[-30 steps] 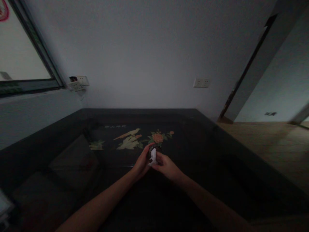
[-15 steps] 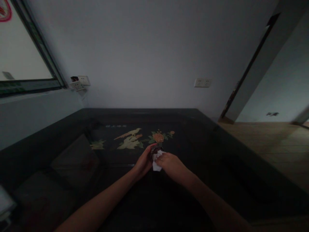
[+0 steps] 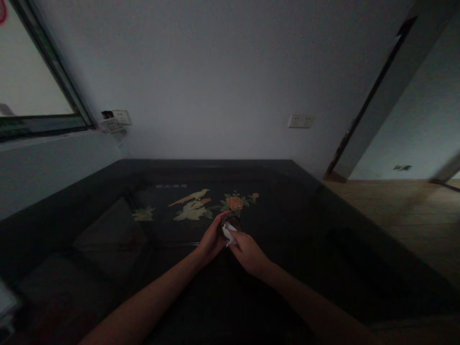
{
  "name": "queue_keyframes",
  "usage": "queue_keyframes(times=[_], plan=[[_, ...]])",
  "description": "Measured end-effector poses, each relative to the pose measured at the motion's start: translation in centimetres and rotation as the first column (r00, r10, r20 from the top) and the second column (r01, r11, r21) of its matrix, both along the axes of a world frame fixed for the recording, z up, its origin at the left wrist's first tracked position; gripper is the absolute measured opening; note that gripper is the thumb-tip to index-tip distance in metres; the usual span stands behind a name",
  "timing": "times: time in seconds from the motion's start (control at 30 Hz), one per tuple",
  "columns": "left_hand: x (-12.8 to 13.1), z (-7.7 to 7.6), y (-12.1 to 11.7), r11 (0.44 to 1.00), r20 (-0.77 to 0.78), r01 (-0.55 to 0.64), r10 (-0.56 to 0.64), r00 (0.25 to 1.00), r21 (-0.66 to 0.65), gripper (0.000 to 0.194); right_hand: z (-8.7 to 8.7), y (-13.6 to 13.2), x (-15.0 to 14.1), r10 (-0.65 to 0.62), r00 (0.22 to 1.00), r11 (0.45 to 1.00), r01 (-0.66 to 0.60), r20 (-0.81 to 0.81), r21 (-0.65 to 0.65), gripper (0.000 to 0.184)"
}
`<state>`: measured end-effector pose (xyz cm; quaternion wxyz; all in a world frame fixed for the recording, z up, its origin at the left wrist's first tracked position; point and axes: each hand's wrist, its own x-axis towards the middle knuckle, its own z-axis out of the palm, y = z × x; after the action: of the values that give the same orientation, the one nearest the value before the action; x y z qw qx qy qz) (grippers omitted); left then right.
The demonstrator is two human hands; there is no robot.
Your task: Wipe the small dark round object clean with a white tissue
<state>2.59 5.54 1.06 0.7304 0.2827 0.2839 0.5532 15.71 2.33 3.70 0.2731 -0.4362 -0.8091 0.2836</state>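
In the middle of the head view, my left hand (image 3: 212, 238) is wrapped round the left side of a small dark round container (image 3: 234, 221). Its rim faces up toward me, and its exact kind is too dim to tell. My right hand (image 3: 247, 250) pinches a crumpled white tissue (image 3: 229, 233), pressing it into the near side of the container's mouth. Part of the container is hidden behind the tissue and the fingers. Both hands are over a glossy black table (image 3: 287, 287), just below its painted orange flower.
The tabletop bears a painted bird, leaves and some lettering. Behind it stands a pale wall (image 3: 208, 86) with a socket plate (image 3: 301, 121). More sockets (image 3: 121, 117) sit near the window at left. A white object (image 3: 7, 302) is cut off at the left edge. Wooden floor (image 3: 391, 211) lies at right.
My right hand has shifted slightly left and turned, bringing the tissue from the container's near right side onto its mouth. More of the rim now shows. My left hand keeps its hold.
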Motion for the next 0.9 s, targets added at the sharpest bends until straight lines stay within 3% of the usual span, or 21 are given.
queue_keyframes(times=[0.13, 0.23, 0.37, 0.43, 0.63, 0.73, 0.9], plan=[[0.0, 0.1, -0.2, 1.0, -0.046, -0.028, 0.028, 0.999, 0.01, 0.032, -1.0, 0.4, -0.8, -0.099, 0.942, 0.98, 0.036, -0.32, -0.197, 0.026], [0.0, 0.1, -0.1, 0.999, -0.069, -0.033, 0.034, 0.997, 0.016, 0.032, -1.1, 0.5, -0.9, -0.104, 0.93, 0.98, 0.036, -0.353, -0.194, 0.023], [0.0, 0.1, -0.1, 1.0, -0.043, -0.022, 0.022, 0.999, 0.011, 0.031, 0.0, 0.2, -0.2, -0.039, 0.998, 0.996, 0.034, -0.054, -0.082, 0.021], [0.0, 0.0, -0.1, 1.0, -0.036, -0.008, 0.009, 0.999, 0.019, 0.031, 0.8, 0.2, 0.3, -0.003, 0.992, 1.0, 0.003, 0.126, 0.003, 0.021], [0.1, -0.3, 0.1, 0.999, -0.045, 0.01, -0.008, 0.999, 0.046, 0.031, 1.8, 0.7, 1.2, 0.087, 0.823, 0.94, -0.254, 0.561, 0.227, 0.022], [0.1, -0.2, 0.2, 1.0, -0.038, 0.009, -0.008, 0.999, 0.021, 0.029, 1.1, 0.7, 0.7, 0.013, 0.766, 0.916, -0.266, 0.642, 0.3, 0.025], [0.1, -0.4, 0.4, 1.0, -0.039, -0.018, 0.019, 0.999, 0.009, 0.026, -0.3, 0.3, -0.2, -0.144, 0.768, 0.915, -0.137, 0.624, 0.379, 0.033]])
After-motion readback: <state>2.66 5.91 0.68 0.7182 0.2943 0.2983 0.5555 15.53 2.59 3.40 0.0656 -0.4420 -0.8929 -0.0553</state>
